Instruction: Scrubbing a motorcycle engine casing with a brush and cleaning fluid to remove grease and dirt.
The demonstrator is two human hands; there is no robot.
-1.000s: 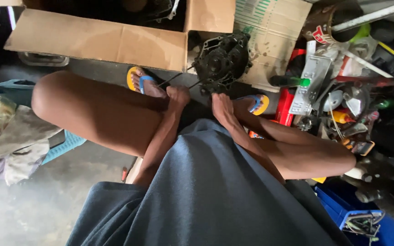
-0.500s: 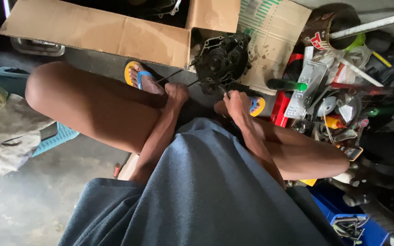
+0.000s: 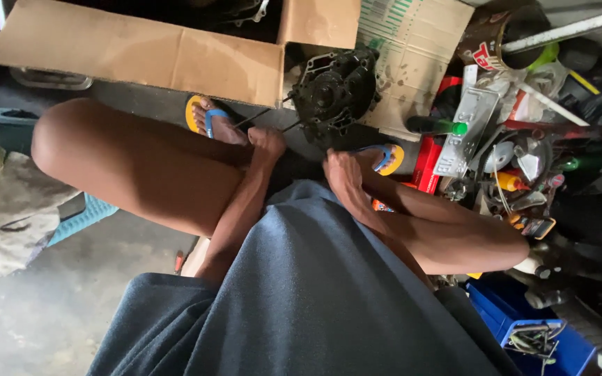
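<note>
A black, greasy engine block (image 3: 332, 87) stands on the floor in front of my feet. My left hand (image 3: 267, 143) is curled just below and left of it, closed around a thin dark rod (image 3: 253, 118) that slants towards the block. My right hand (image 3: 343, 174) hangs in the shadow below the block, beside my right foot in a yellow and blue sandal (image 3: 387, 157). Its fingers point down and are hard to make out. My left foot, in a matching sandal (image 3: 207, 118), rests left of the rod.
An open cardboard box (image 3: 175, 59) lies behind my left foot, and flattened cardboard (image 3: 412, 49) sits under the engine. To the right there is a heap of tools, bottles and cans (image 3: 496, 153). A blue crate (image 3: 524, 327) stands at the lower right, and cloth (image 3: 8, 209) lies at the left.
My right hand has dropped slightly towards me, below the engine block. My left hand stays where it was on the rod. The view has shifted a little.
</note>
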